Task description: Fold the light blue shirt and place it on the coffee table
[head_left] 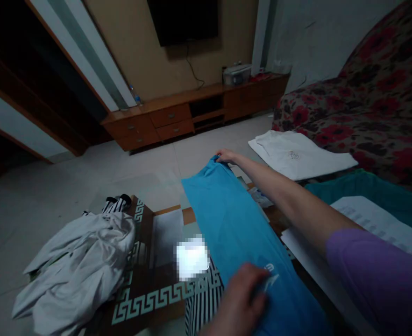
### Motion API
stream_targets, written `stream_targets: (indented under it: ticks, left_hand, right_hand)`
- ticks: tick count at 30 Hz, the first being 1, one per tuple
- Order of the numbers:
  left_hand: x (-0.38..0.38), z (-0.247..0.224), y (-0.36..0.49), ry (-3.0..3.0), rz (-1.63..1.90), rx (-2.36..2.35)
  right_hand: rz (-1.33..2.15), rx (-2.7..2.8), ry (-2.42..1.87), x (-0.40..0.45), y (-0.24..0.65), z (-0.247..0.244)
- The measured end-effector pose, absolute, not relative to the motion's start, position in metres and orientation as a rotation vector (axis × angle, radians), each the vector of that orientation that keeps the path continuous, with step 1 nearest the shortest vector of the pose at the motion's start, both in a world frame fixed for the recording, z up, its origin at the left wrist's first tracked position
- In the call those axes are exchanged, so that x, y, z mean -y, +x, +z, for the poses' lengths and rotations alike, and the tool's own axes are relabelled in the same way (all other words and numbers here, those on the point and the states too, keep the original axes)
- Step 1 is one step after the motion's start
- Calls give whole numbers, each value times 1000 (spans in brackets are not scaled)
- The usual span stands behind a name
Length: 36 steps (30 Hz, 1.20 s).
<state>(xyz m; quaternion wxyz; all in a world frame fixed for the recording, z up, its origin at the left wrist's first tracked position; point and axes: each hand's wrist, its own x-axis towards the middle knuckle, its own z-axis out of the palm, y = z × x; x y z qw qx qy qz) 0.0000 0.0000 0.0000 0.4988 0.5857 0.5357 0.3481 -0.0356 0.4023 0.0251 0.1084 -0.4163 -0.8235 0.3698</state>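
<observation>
A long blue garment [223,205] with a small white logo near its lower end lies stretched across a glass-topped table [164,294] with a key-pattern border. At its far end, my right hand [225,157] grips the edge, with thumb and fingers closed on the cloth. My left hand [241,303] is over the near end beside the logo, smeared by motion. Its fingers look bent, but whether they hold cloth cannot be made out. Black-and-white striped cloth [201,303] shows partly beneath the garment.
Rumpled white clothing [83,261] hangs over the table's left side, near striped cloth [117,204]. A folded white shirt [297,154] lies before the floral sofa [384,93]. At right are papers [374,219] and a teal basket [353,182]. A wooden TV cabinet [171,119] stands beyond.
</observation>
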Motion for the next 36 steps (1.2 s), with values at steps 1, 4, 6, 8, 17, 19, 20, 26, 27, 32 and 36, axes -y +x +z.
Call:
stream_targets:
  ticks: [1,4,6,8,17,19,20,26,27,32,36]
  left_hand:
    - [-21,7,-22,1485,930,-1420]
    - [-98,39,-89,1821,1218,-1822]
    - [-144,62,-123,1949,1268,-1994]
    - [-174,78,-141,1972,1245,-2086]
    - [-148,120,-115,1867,1214,-1393]
    - [-134,135,-100,1795,1243,-1293]
    - [-129,141,-92,1766,1223,-1250]
    - [-104,165,-68,1690,800,-1314]
    - [-99,169,-71,1692,758,-1363]
    - [-64,214,-98,1716,639,-1589]
    - [-33,270,-108,1750,792,-1568]
  right_hand:
    - [1153,2408,-1112,-398,-33,33]
    - [1464,2352,-643,-383,-23,61]
    - [1640,2310,-334,-370,-12,82]
    - [1702,2310,-147,-353,2,103]
    - [1721,2454,-41,-286,78,173]
    - [1689,2511,-29,-274,87,183]
    - [1662,2543,-15,-267,91,189]
    - [1284,2697,-55,-230,123,240]
    - [1171,2717,-93,-227,132,250]
    - [685,2702,-284,-220,178,300]
    - [601,2580,-385,-213,207,339]
